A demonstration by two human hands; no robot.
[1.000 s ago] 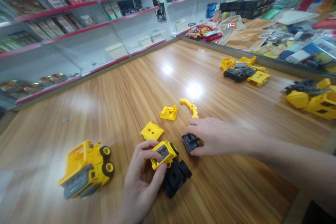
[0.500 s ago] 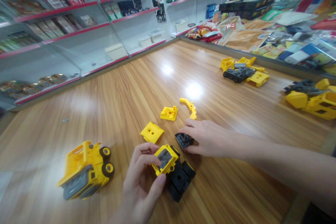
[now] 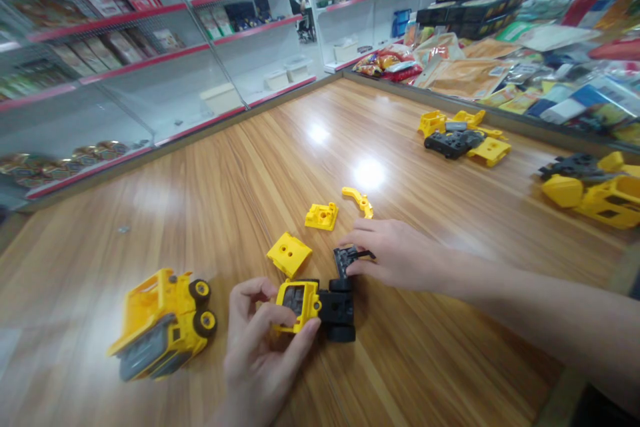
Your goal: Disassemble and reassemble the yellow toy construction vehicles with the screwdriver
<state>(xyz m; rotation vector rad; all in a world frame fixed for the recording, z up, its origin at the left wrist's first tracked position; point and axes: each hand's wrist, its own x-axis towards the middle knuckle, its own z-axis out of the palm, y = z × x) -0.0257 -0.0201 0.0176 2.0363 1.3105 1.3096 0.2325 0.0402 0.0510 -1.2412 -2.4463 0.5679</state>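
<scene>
My left hand [image 3: 263, 340] grips a toy truck [image 3: 336, 307] with a yellow cab and a black wheeled chassis. The cab points left, and the bare chassis extends to the right. Just beyond its wheels, my right hand [image 3: 395, 250] has thumb and fingers closed about a small black plastic part [image 3: 345, 259], partly covered by the fingers. Near the hands lie a yellow plate with two holes [image 3: 290, 252], a yellow base piece [image 3: 321, 215] and a curved yellow arm [image 3: 358, 200].
An assembled yellow toy dump truck [image 3: 165, 323] rests at the left. Loose yellow and black toy parts [image 3: 455, 141] sit at the far right, with more toy parts [image 3: 595, 190] at the right edge. Shelves [image 3: 120, 17] and piled packets [image 3: 465, 73] border the wooden table [image 3: 225, 193].
My left hand has turned the toy truck so its chassis points straight right, and shifted it slightly left. My right fingers have moved a little, uncovering more of the black part.
</scene>
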